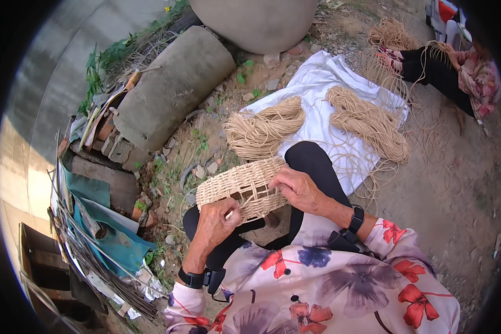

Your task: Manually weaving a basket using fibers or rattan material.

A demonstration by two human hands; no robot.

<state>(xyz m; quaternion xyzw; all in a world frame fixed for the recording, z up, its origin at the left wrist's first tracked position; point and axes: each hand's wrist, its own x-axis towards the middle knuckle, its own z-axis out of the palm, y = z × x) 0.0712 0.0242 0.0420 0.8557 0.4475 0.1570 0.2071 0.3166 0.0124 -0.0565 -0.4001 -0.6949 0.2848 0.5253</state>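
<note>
A woven basket (228,183) of pale, twisted cord rests across my lap between my knees, and a gap crossed by a few strands shows in its middle. My left hand (220,220) is closed at the basket's near left side, with a thin strand of cord pinched at thumb and forefinger. Over the right end my right hand (301,190) bends its fingers down onto the weave; the fingertips are partly hidden. Beyond my knees lie two tan cord bundles, a left one (273,125) and a right one (367,125).
A white cloth (317,78) is spread under the bundles. Another person (479,80) sits at the far right, handling cord near a further coil (392,36). At left are a concrete cylinder (170,89), teal sheeting (108,222) and thin sticks (89,267). Loose cord trails over the dirt.
</note>
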